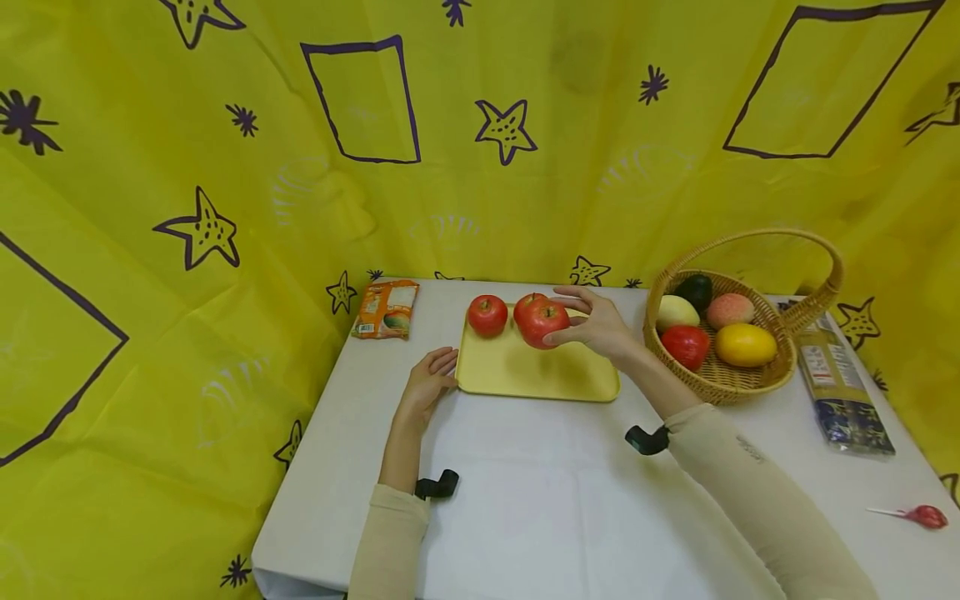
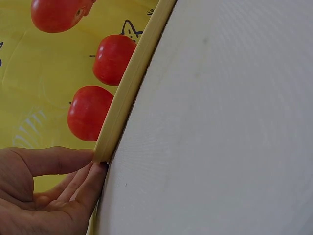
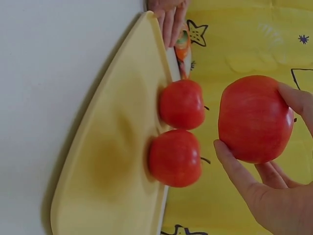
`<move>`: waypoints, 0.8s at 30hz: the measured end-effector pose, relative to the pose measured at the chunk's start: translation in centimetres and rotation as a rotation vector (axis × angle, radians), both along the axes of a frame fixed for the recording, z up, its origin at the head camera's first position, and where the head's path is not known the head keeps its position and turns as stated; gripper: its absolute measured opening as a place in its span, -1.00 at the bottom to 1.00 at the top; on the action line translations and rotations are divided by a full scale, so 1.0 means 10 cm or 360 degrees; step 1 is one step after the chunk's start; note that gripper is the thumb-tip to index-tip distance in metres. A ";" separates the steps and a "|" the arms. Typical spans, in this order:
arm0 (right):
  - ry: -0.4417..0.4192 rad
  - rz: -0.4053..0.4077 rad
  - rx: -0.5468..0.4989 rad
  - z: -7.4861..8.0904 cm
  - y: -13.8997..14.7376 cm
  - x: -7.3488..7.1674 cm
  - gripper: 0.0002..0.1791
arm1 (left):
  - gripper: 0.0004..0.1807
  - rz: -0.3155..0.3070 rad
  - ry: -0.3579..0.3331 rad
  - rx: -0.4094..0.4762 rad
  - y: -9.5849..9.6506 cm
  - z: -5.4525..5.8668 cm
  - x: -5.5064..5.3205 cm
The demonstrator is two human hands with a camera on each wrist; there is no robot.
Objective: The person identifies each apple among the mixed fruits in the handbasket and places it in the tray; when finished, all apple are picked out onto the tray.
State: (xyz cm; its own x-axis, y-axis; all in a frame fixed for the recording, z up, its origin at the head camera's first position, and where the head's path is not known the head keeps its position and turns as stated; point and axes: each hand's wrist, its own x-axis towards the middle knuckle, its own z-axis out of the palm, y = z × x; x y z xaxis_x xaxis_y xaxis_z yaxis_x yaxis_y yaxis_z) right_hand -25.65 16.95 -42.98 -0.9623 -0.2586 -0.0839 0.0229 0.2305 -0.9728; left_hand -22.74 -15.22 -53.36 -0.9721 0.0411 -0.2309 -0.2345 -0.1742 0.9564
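My right hand [image 1: 592, 327] grips a red apple [image 3: 254, 120] between thumb and fingers, held up over the yellow tray [image 1: 517, 379]. Two more red apples stand on the tray along its far side. One apple [image 1: 487, 315] is at the far left corner; the other apple [image 3: 175, 157] stands beside it, partly covered by the held one in the head view. At the tray's near left corner, my left hand [image 1: 429, 383] pinches the rim, thumb on top and fingers beneath, as the left wrist view shows.
A wicker basket [image 1: 720, 392] with several fruits and a tall handle stands right of the tray. Behind it lies a long clear package [image 1: 840, 383]. An orange packet [image 1: 386, 308] lies back left, a red lollipop [image 1: 926, 517] front right. A yellow curtain [image 1: 450, 208] hangs behind.
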 end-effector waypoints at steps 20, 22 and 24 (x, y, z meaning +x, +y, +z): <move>0.0043 0.0082 -0.0061 -0.35 -0.51 -0.17 -0.02 | -0.20 -0.0009 0.0008 0.0001 -0.01 -0.04 -0.03; 0.0038 0.0082 -0.0069 -0.37 -0.55 -0.17 -0.03 | -0.20 -0.0012 0.0005 0.0000 -0.01 -0.04 -0.03; 0.0029 0.0075 -0.0073 -0.39 -0.60 -0.16 -0.03 | -0.20 -0.0011 0.0003 -0.0005 -0.01 -0.04 -0.03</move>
State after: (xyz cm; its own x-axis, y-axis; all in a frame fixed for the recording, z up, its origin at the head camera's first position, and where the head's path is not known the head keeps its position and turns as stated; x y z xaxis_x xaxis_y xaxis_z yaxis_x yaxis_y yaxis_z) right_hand -27.26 10.94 -46.84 -0.9502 -0.3070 -0.0536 -0.0046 0.1858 -0.9826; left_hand -23.00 -15.31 -53.72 -0.9723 0.0472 -0.2291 -0.2338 -0.1695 0.9574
